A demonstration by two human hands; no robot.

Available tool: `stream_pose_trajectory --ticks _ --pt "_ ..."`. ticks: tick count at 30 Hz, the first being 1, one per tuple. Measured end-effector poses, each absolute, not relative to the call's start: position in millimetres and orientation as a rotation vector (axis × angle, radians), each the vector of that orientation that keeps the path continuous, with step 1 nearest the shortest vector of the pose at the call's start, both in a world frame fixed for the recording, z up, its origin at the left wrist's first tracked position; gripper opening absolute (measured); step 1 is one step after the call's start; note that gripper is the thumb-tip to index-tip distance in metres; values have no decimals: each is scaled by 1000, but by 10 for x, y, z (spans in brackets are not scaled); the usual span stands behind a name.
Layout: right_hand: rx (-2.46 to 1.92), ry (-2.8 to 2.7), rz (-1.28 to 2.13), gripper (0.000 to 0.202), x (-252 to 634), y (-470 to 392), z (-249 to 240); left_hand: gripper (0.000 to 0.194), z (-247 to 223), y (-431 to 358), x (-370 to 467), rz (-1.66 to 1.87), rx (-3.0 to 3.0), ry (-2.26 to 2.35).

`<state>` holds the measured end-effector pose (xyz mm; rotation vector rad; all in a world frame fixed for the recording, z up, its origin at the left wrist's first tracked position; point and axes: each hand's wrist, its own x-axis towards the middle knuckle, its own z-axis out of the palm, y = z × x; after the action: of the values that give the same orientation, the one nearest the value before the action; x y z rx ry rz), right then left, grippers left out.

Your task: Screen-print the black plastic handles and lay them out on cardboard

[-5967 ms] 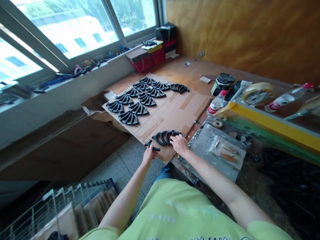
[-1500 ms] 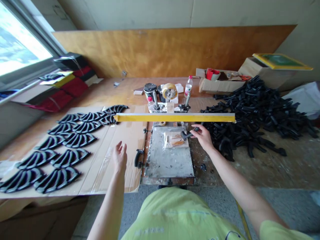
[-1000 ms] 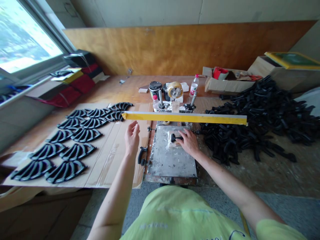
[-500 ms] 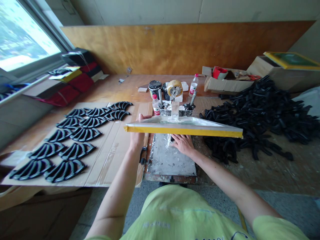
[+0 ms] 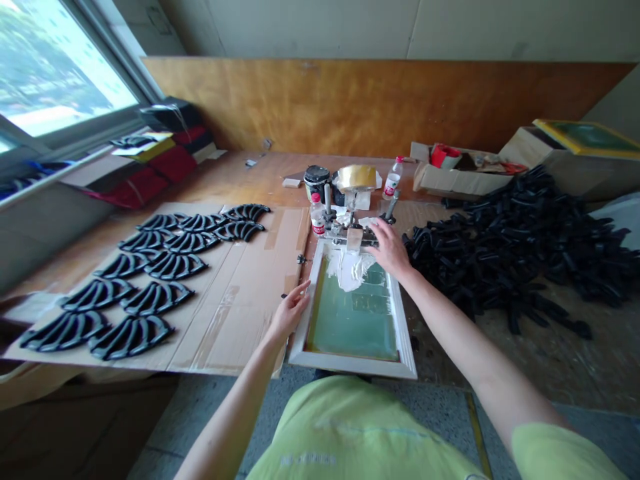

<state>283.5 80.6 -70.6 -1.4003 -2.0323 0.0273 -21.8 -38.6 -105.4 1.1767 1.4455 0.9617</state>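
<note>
A screen-printing frame [image 5: 407, 333] lies flat in front of me, its green mesh [image 5: 350, 327] facing up. White ink [image 5: 346, 270] is smeared over the far end of the mesh. My left hand [image 5: 293, 308] is at the frame's left edge, fingers stretched out; whether it presses on the rim I cannot tell. Near the far end, my right hand [image 5: 391, 250] is open, with fingers and thumb apart beside a squeegee [image 5: 355, 239] that stands in the ink. Behind it is the metal clamp [image 5: 335, 235] at the frame's far edge. The plate under the frame is hidden.
Black wing-shaped pieces [image 5: 177, 265] lie in rows on cardboard [image 5: 240, 300] at left. A heap of black parts [image 5: 525, 247] covers the right. Behind the clamp stand a tape roll [image 5: 357, 177], a black tub [image 5: 317, 183] and two bottles [image 5: 317, 217] [image 5: 393, 180].
The raised frame has come down flat. My right hand has left the plate beneath it and moved up beside the squeegee. My left hand has come nearer me along the frame's left side.
</note>
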Motion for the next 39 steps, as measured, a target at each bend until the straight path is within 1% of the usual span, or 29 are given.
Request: stream_pose_trajectory --ticks 1,3,5,7,11,13,15,17,20,22,24,26,29,32,34,35,37,39 --pt "-1384 -2128 -25 51 2659 880 -683 72 -1179 -389 -218 936 1168 1440" --pt "-1435 -2300 -52 38 2395 977 -695 74 -1384 -381 -215 885 1159 1437" --pt "-1519 -2433 1 21 2299 1017 -756 70 -1514 -372 -215 871 1180 1471" --pt "-1581 -2473 41 13 2341 1021 -829 65 -1580 -372 -218 865 1207 1505" --pt "-1653 -2367 -61 11 2467 933 -950 58 -1614 -392 -218 871 1208 1588" --pt "-1639 -2373 -61 14 2448 804 -996 56 -1621 -397 -217 879 1199 1596" --pt "-1531 -2468 -9 18 2409 622 -1017 56 -1636 -397 -221 876 1206 1588" --pt "-1322 -2623 51 20 2409 442 -995 57 -1657 -395 -228 855 1229 1576" --pt "-1039 -2780 150 19 2497 322 -892 59 -1675 -396 -233 836 1257 1571" --pt "-1011 -2779 211 13 2548 363 -820 58 -1658 -401 -227 854 1259 1581" --pt "-1100 -2704 187 9 2548 424 -796 57 -1618 -407 -215 877 1247 1598" --pt "-1183 -2630 88 11 2512 417 -839 56 -1570 -411 -202 893 1221 1607" --pt "-1086 -2662 11 17 2488 259 -958 57 -1514 -412 -183 895 1186 1596" --pt "-970 -2677 108 15 2521 187 -974 60 -1458 -415 -167 904 1168 1558" --pt "-1046 -2582 191 14 2512 317 -888 63 -1374 -423 -168 911 1139 1506" --pt "-1115 -2518 227 19 2493 433 -824 66 -1308 -427 -175 908 1117 1476" --pt "-1282 -2394 268 36 2452 712 -675 72 -1124 -431 -199 897 1070 1418" --pt "-1442 -2299 252 53 2482 976 -528 74 -887 -413 -220 898 1037 1372"
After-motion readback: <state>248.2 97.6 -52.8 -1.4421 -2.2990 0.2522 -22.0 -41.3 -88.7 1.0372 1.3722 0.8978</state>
